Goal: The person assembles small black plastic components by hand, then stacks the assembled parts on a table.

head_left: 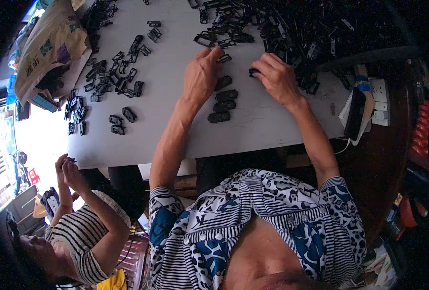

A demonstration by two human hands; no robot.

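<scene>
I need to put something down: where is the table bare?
The white table is bare between the left forearm and the scattered black plastic parts, and between the column of black oblong parts and the right forearm. It's crowded beyond the right hand, under heaped black pieces.

Plastic-looking parts point(225, 95) (faintly glossy).

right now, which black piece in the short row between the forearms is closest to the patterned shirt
The bottom black piece, at the row's near end; the others lie farther up the table.
</scene>
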